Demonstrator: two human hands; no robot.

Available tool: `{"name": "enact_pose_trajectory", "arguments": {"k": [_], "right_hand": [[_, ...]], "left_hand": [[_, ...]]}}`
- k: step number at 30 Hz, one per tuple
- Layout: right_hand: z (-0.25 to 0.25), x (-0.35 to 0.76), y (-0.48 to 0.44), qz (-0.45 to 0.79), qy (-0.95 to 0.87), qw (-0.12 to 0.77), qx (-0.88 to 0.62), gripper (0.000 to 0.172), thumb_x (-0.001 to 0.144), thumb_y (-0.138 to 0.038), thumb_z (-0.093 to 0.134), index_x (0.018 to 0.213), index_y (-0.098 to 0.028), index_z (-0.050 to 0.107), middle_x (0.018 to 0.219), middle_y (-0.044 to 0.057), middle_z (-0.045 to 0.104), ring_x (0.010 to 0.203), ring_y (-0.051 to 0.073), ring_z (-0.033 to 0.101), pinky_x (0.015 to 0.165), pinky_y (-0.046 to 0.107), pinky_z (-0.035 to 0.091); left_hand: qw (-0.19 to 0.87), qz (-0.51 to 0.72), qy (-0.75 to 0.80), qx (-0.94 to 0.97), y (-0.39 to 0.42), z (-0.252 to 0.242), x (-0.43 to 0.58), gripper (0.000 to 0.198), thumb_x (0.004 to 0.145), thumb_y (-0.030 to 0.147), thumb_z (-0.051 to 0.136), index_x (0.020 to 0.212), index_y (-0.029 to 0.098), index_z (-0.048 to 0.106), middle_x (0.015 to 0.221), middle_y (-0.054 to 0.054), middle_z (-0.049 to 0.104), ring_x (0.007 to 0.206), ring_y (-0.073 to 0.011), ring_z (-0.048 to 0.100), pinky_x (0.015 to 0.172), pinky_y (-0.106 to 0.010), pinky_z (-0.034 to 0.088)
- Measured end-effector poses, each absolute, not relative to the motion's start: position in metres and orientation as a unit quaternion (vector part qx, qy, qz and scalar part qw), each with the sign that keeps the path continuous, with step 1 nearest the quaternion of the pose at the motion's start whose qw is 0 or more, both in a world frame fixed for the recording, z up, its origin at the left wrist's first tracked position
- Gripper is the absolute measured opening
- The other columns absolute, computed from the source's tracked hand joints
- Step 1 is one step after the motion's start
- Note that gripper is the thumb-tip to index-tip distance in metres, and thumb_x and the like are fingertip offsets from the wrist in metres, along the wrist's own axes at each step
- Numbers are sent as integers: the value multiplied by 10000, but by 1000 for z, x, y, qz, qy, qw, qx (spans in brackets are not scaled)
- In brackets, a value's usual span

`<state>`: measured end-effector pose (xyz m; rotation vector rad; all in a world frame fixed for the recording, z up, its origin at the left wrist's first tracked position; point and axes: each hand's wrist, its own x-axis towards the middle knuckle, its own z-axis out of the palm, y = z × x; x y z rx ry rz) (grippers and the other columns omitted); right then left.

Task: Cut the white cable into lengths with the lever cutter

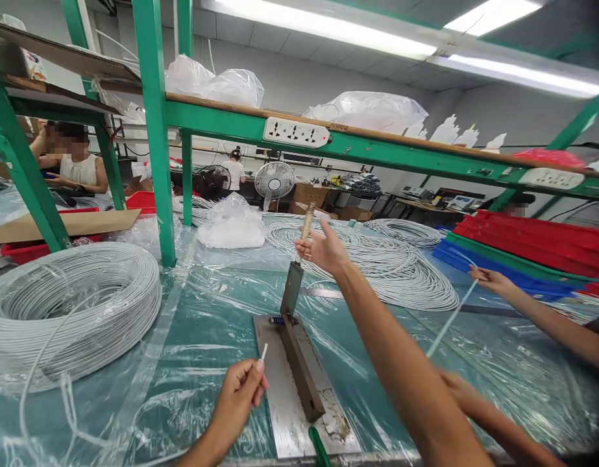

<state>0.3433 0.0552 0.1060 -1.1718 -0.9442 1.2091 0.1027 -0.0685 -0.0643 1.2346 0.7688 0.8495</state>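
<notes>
My left hand (241, 389) is closed in a pinch on a white cable (264, 352), whose short end sticks up past the thumb. Left of the metal base plate (272, 389), this hand stays apart from the hand-lever press (302, 373) mounted on it. The press's lever (292, 288) stands nearly upright. My right hand (323, 250) has its fingers curled round the pale lever handle (307, 224), thumb raised off it. Near the plate's front edge lies a green handle (318, 446); its lower end is out of view.
Wrapped cable coil (128, 311) at left; loose cable coils (411, 272) behind the press. At right a co-worker's hand (494, 280) holds a pale cable (452, 318); another forearm is partly behind mine. Stacked trays (513, 243) stand beyond. A green shelf post (156, 143) rises at left.
</notes>
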Motion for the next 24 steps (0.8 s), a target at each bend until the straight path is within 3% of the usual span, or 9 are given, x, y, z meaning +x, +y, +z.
{"name": "enact_pose_trajectory", "arguments": {"k": [7, 12, 15, 18, 19, 21, 24], "right_hand": [[86, 339, 101, 489, -407, 541, -550, 635, 867, -648, 308, 1303, -188, 351, 1004, 122, 673, 909, 209, 639, 606, 250, 420], [75, 316, 95, 392, -435, 580, -566, 483, 883, -376, 472, 1312, -195, 344, 993, 89, 666, 906, 174, 627, 670, 239, 425], [64, 289, 50, 356, -480, 594, -539, 468, 843, -335, 527, 1271, -193, 405, 847, 40, 661, 752, 147, 620, 642, 232, 438], [34, 254, -22, 460, -579, 475, -477, 471, 713, -393, 686, 1099, -152, 564, 650, 5, 626, 532, 140, 577, 553, 252, 452], [20, 241, -46, 545, -629, 365, -417, 515, 721, -410, 684, 1150, -165, 538, 691, 5, 634, 544, 130, 582, 559, 251, 460], [-9, 217, -89, 628, -635, 265, -363, 544, 684, -452, 718, 1116, -174, 539, 725, -5, 605, 523, 89, 547, 517, 205, 432], [-38, 193, -129, 664, -594, 296, -346, 517, 688, -617, 641, 835, -125, 586, 649, -4, 548, 518, 51, 488, 514, 162, 381]], "left_hand": [[682, 385, 364, 504, -67, -54, 95, 610, 641, 773, 495, 592, 166, 483, 438, 56, 363, 422, -68, 293, 437, -202, 228], [686, 436, 348, 467, -65, -33, 85, 566, 661, 725, 543, 614, 163, 487, 441, 51, 398, 429, -66, 328, 435, -188, 252], [679, 495, 338, 425, -64, -7, 74, 526, 676, 679, 582, 627, 164, 485, 431, 59, 396, 425, -57, 308, 430, -177, 247], [664, 565, 323, 367, -66, 20, 71, 495, 671, 635, 628, 627, 170, 465, 437, 70, 381, 430, -51, 300, 437, -170, 265], [662, 586, 310, 349, -68, 27, 73, 489, 672, 626, 636, 626, 174, 457, 439, 73, 377, 430, -51, 301, 437, -171, 272], [662, 616, 279, 325, -72, 37, 83, 473, 694, 610, 625, 624, 183, 437, 429, 79, 368, 414, -52, 290, 427, -175, 275], [666, 605, 263, 347, -77, 40, 100, 437, 768, 602, 538, 642, 193, 448, 405, 75, 392, 382, -64, 311, 411, -187, 276]]}}
